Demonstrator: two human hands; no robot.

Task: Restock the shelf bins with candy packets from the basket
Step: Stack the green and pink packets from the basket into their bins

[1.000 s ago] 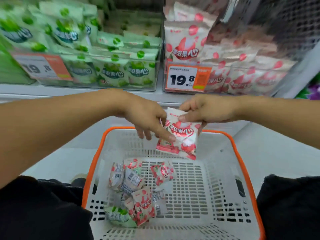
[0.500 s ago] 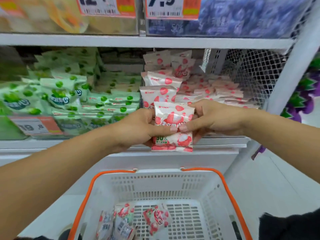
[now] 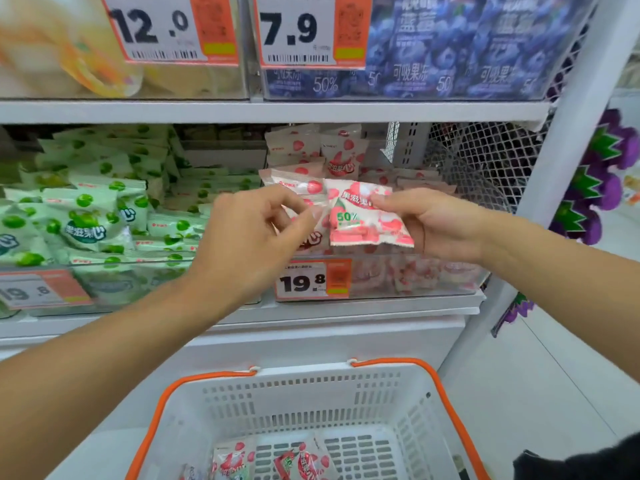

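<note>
Pink candy packet [image 3: 360, 216] is up in front of the pink bin [image 3: 433, 275], just above its clear front wall, pinched at its 3 o'clock edge by the right hand [image 3: 440, 225], thumb on the printed face. Pkt lies w/ long axis roughly 9-to-3, dipping a bit toward 4; print faces the camera, top seam toward 12, bottom seam toward 6. Left hand [image 3: 256, 230] sits at the pkt's 9 o'clock, fingers loosely curled, holding nothing that I can make out; whether a fingertip touches the pkt edge, can't tell. Step in hand, I'd judge: placing this pkt into the pink bin, not the green bin [image 3: 138, 282] at 9. Next move prob needs a push toward 12, over the front wall, then release onto the stacked pink pkts. Basket [image 3: 304, 386] at 6 o'clock has more pkts, so restock looks far from done.
</note>
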